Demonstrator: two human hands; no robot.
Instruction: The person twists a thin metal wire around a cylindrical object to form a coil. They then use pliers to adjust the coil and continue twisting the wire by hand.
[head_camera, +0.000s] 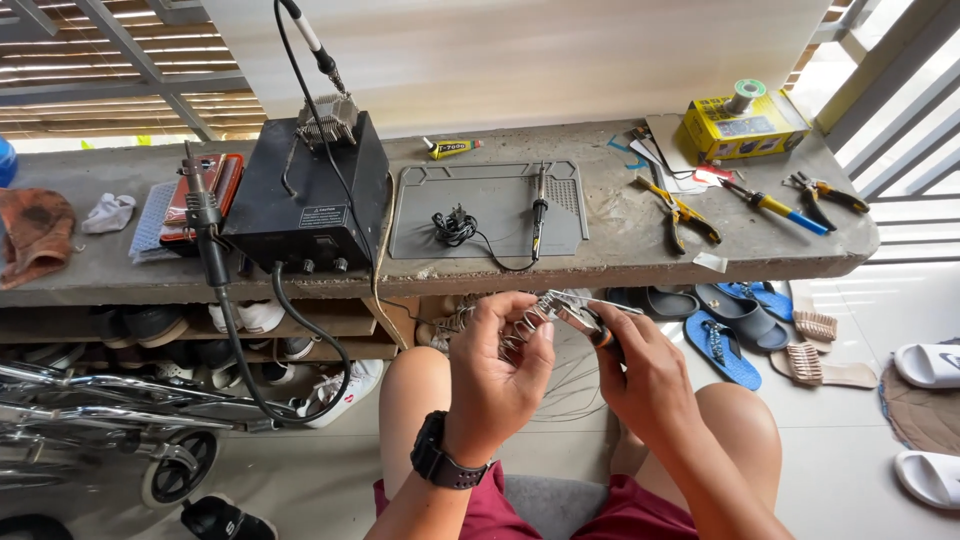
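Spring holder (535, 312) sits below the table's front edge (600, 270), above the knees. Left hand (500, 365) fingers pinch its coil; right hand (645, 375) fingers grip pliers (590, 325) against it.

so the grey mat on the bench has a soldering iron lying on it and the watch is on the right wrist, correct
Not quite: the head view shows the watch on the left wrist, below the left hand. The rest holds: a soldering iron lies on the grey mat on the bench.
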